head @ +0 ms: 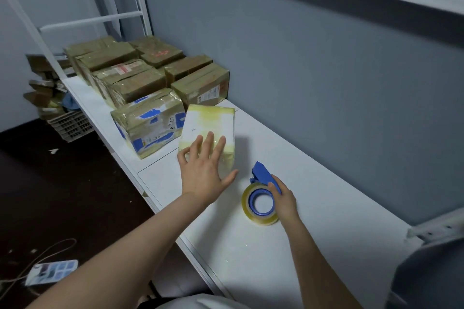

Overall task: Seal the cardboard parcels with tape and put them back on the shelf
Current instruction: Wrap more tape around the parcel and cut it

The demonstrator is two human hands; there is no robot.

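Parcel (211, 123) under flat, open-fingered left grip (204, 170) | right grip (283, 199) clasps tape dispenser (262, 175)

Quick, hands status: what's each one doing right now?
Left hand: open, fingers spread flat on the white parcel.
Right hand: closed, gripping the handle of the blue tape dispenser.
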